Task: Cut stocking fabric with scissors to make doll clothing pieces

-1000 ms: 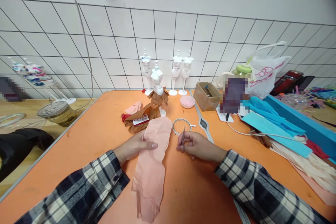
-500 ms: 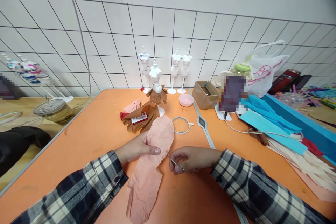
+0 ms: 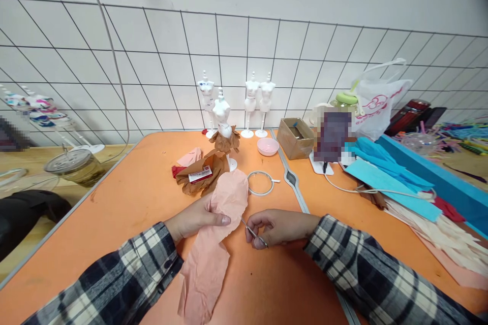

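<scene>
My left hand [image 3: 196, 220] pinches a long strip of pink crepe paper [image 3: 213, 249] that lies on the orange table [image 3: 125, 203]. My right hand [image 3: 276, 227] is closed around small metal scissors [image 3: 251, 232], whose tips point at the paper's right edge just beside my left thumb. Both arms wear plaid sleeves. Beyond the paper lie crumpled brown paper [image 3: 200, 175] with a red-and-white label, and a small white mannequin [image 3: 223, 122] dressed in a brown skirt.
A roll of tape [image 3: 260, 183], a pink bowl [image 3: 267, 146], a cardboard box [image 3: 295, 138] and three bare mannequins [image 3: 251, 104] stand at the back. Blue, cream and pink paper sheets [image 3: 396, 177] pile up on the right. A glass jar [image 3: 78, 165] sits left.
My right hand came down from near the tape roll toward me and turned the scissors so their tips meet the pink paper's edge. The left hand kept its hold.
</scene>
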A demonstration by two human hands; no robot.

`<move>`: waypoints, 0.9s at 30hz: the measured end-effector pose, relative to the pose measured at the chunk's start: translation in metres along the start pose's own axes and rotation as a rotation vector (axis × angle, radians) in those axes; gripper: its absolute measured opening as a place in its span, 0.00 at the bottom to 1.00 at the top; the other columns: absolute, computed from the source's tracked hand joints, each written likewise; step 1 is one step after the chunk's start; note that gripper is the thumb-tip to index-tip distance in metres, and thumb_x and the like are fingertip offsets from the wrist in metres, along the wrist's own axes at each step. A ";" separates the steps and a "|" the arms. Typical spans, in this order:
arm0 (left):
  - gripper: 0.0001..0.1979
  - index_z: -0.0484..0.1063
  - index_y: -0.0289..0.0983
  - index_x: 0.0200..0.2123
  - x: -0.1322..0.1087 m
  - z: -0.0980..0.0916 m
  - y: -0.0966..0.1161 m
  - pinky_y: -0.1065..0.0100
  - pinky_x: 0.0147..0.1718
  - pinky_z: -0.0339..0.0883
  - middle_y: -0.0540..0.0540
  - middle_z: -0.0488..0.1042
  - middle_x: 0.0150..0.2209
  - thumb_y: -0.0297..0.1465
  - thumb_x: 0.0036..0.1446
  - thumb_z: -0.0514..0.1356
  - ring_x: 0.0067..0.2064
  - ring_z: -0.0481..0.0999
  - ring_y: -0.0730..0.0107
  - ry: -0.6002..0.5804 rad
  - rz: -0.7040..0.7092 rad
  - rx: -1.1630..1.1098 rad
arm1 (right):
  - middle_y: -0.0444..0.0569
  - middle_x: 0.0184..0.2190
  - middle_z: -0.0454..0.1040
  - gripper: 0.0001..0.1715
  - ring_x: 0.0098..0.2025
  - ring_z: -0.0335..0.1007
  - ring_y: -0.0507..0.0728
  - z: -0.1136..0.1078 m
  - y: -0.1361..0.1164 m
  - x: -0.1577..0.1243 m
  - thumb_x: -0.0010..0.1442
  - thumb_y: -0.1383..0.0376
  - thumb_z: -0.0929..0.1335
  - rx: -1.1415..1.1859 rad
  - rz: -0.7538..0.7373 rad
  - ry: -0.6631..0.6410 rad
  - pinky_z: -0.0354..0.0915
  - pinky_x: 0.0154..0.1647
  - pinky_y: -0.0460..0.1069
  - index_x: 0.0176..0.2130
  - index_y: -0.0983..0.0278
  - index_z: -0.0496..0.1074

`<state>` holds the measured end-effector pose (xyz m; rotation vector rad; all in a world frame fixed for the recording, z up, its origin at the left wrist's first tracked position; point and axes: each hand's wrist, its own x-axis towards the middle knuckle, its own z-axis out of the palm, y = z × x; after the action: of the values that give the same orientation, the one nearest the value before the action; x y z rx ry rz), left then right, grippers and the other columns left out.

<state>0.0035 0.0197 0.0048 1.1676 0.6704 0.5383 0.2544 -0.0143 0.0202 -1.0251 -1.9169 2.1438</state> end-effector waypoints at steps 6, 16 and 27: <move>0.21 0.72 0.32 0.40 -0.001 -0.001 -0.002 0.69 0.34 0.68 0.45 0.77 0.34 0.40 0.48 0.70 0.33 0.75 0.68 0.043 -0.048 -0.027 | 0.41 0.32 0.66 0.27 0.22 0.55 0.43 0.000 0.003 0.003 0.50 0.48 0.74 0.060 -0.006 0.023 0.52 0.18 0.40 0.41 0.65 0.70; 0.26 0.72 0.33 0.44 -0.005 -0.006 0.004 0.68 0.38 0.68 0.45 0.77 0.36 0.38 0.44 0.72 0.38 0.76 0.63 -0.186 -0.076 0.049 | 0.42 0.29 0.73 0.24 0.18 0.62 0.45 0.000 0.004 0.004 0.51 0.53 0.75 0.111 -0.023 -0.040 0.59 0.15 0.39 0.39 0.65 0.68; 0.19 0.76 0.33 0.42 -0.003 -0.010 0.002 0.66 0.38 0.70 0.42 0.80 0.35 0.29 0.44 0.70 0.36 0.79 0.60 0.007 -0.058 -0.169 | 0.53 0.33 0.78 0.30 0.19 0.68 0.48 -0.035 0.010 -0.014 0.48 0.45 0.74 0.192 -0.084 -0.174 0.57 0.12 0.39 0.36 0.67 0.67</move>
<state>-0.0058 0.0242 0.0047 0.9860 0.6501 0.5391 0.2877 0.0063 0.0171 -0.7342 -1.7415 2.3809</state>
